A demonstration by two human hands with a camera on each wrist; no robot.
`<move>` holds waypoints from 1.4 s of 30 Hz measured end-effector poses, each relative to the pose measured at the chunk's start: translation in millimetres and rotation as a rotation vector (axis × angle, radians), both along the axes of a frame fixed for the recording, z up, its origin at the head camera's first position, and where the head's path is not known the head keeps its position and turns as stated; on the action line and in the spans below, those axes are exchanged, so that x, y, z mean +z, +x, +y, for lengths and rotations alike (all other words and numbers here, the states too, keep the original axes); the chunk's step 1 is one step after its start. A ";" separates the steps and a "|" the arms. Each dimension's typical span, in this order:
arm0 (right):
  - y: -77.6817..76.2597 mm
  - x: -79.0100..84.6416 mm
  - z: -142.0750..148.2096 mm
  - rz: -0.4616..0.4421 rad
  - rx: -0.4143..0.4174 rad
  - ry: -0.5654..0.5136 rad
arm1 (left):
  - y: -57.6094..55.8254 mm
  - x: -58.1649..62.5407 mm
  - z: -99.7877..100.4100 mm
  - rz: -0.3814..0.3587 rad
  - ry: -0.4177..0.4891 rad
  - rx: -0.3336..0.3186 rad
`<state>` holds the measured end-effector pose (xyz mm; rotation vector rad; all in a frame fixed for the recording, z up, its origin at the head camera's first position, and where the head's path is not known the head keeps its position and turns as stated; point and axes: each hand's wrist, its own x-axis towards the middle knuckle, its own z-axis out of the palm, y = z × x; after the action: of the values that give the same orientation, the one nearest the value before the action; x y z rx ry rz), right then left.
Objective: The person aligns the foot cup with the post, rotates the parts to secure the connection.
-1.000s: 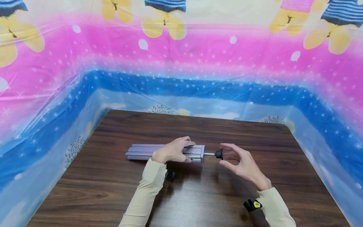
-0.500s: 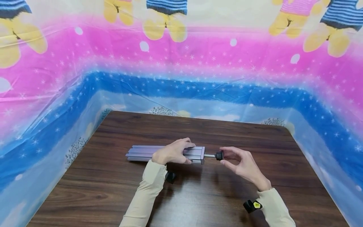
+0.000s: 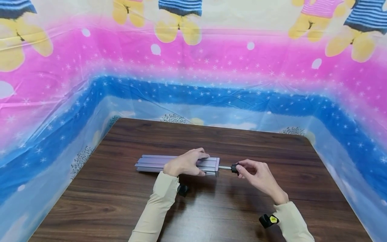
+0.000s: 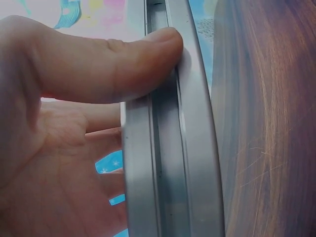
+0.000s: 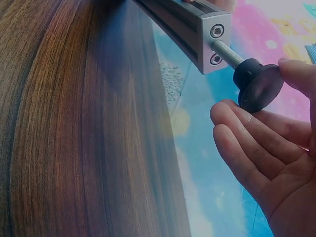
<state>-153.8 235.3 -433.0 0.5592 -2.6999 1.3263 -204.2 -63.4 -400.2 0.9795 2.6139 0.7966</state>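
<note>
A silver aluminium extrusion (image 3: 155, 163) lies lengthwise over the table, its slots running along it. My left hand (image 3: 185, 163) grips it near its right end; in the left wrist view the thumb (image 4: 148, 59) lies across a slot. From the end plate (image 5: 208, 55), which carries two socket screws, a threaded rod (image 5: 228, 53) sticks out. A black levelling foot (image 5: 261, 90) with a round base sits at the rod's outer end. My right hand (image 3: 258, 174) pinches this foot at its rim between thumb and fingers, palm facing it.
The dark wood-grain table (image 3: 99, 201) reaches past both hands. Behind it and along both sides hangs a printed pink and blue curtain (image 3: 181, 70). Black wrist devices are on the left (image 3: 182, 190) and right (image 3: 266, 220) sleeves.
The right hand's fingers have come together on the levelling foot, the thumb now over its side. The left hand still grips the extrusion in the same place.
</note>
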 end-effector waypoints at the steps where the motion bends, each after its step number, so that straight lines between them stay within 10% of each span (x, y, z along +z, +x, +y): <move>1: -0.4 -0.5 0.2 -0.008 -0.002 0.003 | -0.2 -0.2 -0.1 0.001 0.001 0.001; 16: -1.5 -2.5 2.2 0.156 0.122 -0.012 | 0.8 1.4 -2.4 -0.025 0.004 0.017; 42: -2.4 -1.6 0.2 0.032 0.050 0.004 | -0.5 1.9 -0.3 -0.043 0.007 0.013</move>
<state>-156.3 235.5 -434.5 0.6471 -2.6808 1.3121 -204.7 -63.7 -398.3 0.9371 2.5856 0.8209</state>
